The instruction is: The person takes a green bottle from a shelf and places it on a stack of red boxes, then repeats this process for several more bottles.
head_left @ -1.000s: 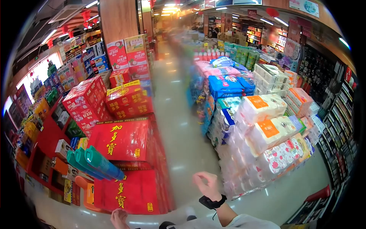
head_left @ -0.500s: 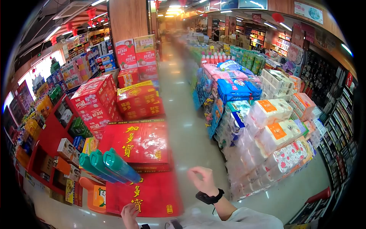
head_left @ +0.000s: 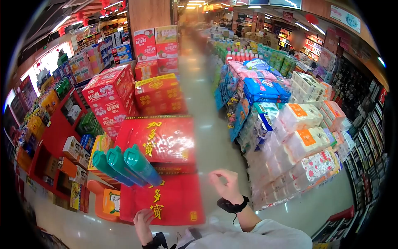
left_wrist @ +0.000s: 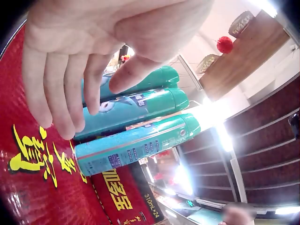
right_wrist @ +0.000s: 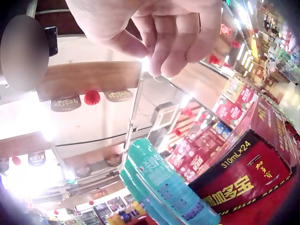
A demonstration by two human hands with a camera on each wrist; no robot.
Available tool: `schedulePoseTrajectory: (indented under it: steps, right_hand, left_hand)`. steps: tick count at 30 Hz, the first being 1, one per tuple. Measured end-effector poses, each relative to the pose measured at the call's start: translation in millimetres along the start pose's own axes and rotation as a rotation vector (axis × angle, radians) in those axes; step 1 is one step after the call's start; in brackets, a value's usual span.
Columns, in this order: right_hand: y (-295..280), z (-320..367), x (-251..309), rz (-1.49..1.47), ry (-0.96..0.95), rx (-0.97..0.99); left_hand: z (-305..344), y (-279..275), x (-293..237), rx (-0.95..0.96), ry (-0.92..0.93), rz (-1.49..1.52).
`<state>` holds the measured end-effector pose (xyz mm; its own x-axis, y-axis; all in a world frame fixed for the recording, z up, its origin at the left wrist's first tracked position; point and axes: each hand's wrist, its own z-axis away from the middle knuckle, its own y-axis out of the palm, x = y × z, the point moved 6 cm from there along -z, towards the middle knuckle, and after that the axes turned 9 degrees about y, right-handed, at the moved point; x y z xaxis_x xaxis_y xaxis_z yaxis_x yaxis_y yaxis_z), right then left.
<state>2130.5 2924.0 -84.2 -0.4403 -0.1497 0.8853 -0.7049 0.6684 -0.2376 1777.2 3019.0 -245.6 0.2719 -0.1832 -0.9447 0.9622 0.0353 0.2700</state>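
Three teal-capped blue spray cans (head_left: 142, 165) stand close together on a red carton (head_left: 178, 199) with yellow characters. My left hand (head_left: 144, 226) is over the near edge of that carton. Seen from the left wrist, the left hand (left_wrist: 93, 56) has loosely extended fingers and holds nothing; the spray cans (left_wrist: 140, 145) show just past its fingertips. My right hand (head_left: 227, 185) hovers to the right of the carton, above the aisle. In the right wrist view the right hand (right_wrist: 159, 33) has loosely bent fingers with nothing in them, and the spray cans (right_wrist: 164, 187) are below it.
Behind the near carton lies another red carton (head_left: 166, 139), with stacked red-and-white boxes (head_left: 110, 99) beyond. An orange plastic stool (head_left: 96, 189) is at the left. Across the aisle floor (head_left: 203, 120), tissue packs (head_left: 302, 143) are piled high. Shelves line the far right.
The view has shifted, so the cartons and cans appear further right and higher. My left hand has come further into view over the near carton. Both hands stay empty.
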Motion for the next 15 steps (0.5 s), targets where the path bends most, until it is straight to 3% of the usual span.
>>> schedulePoseTrajectory:
  steps: [15]
  right_hand:
    - [5.8, -8.4, 5.4, -0.027, -0.037, 0.048]
  left_hand:
    - [-0.6, -8.6, -0.2, -0.023, 0.025, -0.001]
